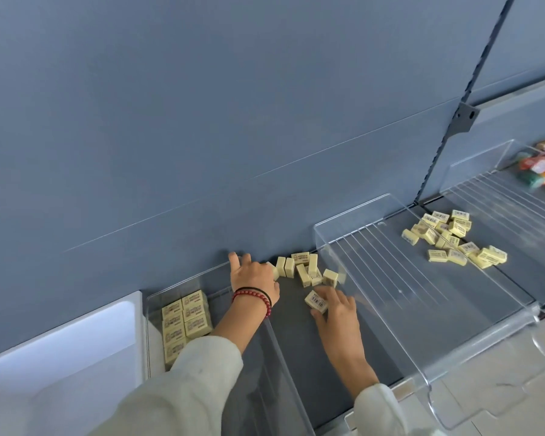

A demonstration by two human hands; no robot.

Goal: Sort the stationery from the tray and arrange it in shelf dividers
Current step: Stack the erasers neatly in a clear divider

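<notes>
Eraser (316, 299), barcode up, is pinched in the right hand (337, 313), low over the shelf (296, 347) in the middle bay. Behind it a ragged row (306, 269) of erasers stands by the back wall. Left hand (254, 278), fingers spread, rests at the row's left end, gripping nothing.

Step, prob.: lining up this bay. Next: stand the held one beside the row w/o toppling neighbours.

Past the clear dividers (390, 262): neat stack (186, 319) left, loose pile (450, 234) right.

Right hand (335, 316) pinches eraser (315, 299); left hand (254, 276) beside row (307, 267).
</notes>
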